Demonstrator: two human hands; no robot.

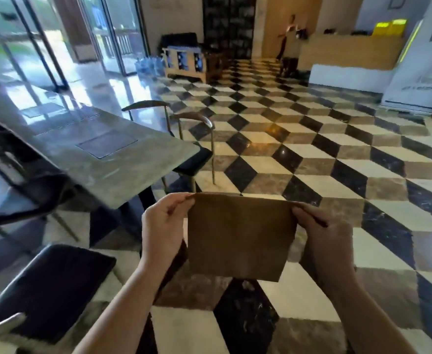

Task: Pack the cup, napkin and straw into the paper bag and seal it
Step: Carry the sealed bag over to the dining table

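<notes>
Right now we hold the paper bag up in the air in front of us, well above the floor, with nothing beneath it for support. Our left hand pinches the bag's top left corner between thumb and fingertips, and our right hand pinches the top right corner the same way, so the brown panel hangs flat between them. We judge the bag to be very light and thin, creasing easily and tearing if we tug the corners apart too hard; it looks flat, so it probably holds nothing yet, though we cannot see its inside. The top edge is the sensible place to grip, since that is where the mouth must open and later fold shut. We cannot see the cup, napkin or straw anywhere, so the packing looks not yet begun. To our left stands a long grey stone-look table, smooth and glossy, a firm surface on which to stand the bag. Dark-seated chairs sit around it, one near our left elbow. The floor is polished tile in a black, white and brown cube pattern. Glass doors let in daylight at far left, and a wooden counter with a person beside it stands at the far end.
</notes>
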